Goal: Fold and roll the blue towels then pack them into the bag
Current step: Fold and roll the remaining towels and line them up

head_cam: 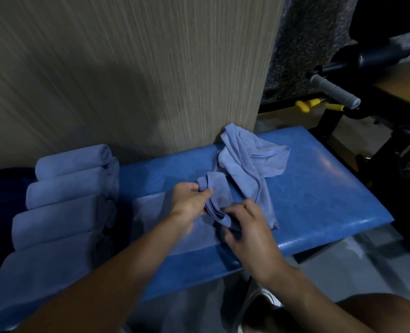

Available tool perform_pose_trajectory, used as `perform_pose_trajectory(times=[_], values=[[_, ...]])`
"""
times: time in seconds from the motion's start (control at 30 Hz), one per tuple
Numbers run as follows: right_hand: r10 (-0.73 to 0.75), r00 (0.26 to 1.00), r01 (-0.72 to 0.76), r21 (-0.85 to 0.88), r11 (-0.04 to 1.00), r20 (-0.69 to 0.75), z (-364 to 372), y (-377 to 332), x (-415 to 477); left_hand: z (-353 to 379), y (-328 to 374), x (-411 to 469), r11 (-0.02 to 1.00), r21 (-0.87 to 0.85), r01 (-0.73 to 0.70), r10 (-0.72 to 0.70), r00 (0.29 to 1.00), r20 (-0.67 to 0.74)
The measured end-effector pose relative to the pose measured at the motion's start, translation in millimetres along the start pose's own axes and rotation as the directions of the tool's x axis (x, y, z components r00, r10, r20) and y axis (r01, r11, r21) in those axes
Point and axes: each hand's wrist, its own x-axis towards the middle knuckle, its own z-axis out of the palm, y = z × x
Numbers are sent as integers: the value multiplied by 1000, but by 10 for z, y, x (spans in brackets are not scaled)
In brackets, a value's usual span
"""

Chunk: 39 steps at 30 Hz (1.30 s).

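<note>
Both hands (189,200) pinching towel (244,169)

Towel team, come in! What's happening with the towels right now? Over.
Left hand and right hand both pinching loose towel on bench. Rolled towels lined up at left. Nothing blocking.

Everything I can see of the person from here is uncovered. The left forearm (117,272) and the right forearm (319,292) are bare from the bottom edge of my view up to the wrists, and the left hand (189,203) and the right hand (247,229) are bare as well, their fingers and knuckles somewhat blurred. Low on the right a rounded bare knee (382,311) shows, and beside it, in shadow, what I take for a dark shoe (261,306) with a pale rim, too dim to tell more.
</note>
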Motion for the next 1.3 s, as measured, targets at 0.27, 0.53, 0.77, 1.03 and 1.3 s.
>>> perform_pose_trajectory(times=[0.27,0.53,0.77,1.03,1.3], values=[[-184,979,201,-237,950,92,-3,8,-73,-14,-50,3,968,165,-188,193,981,-20],[-250,960,273,-239,932,125,32,86,-133,90,-51,102,964,204,-169,169,985,17],[-156,987,161,-161,974,45,27,54,-171,-211,-348,-77,420,617,-665,664,689,290],[348,937,-330,-299,896,8,22,7,-133,-364,-663,-18,68,723,-688,522,642,562],[382,924,-336,-405,851,35,126,58,-117,-385,-600,-59,17,670,-743,535,573,621]])
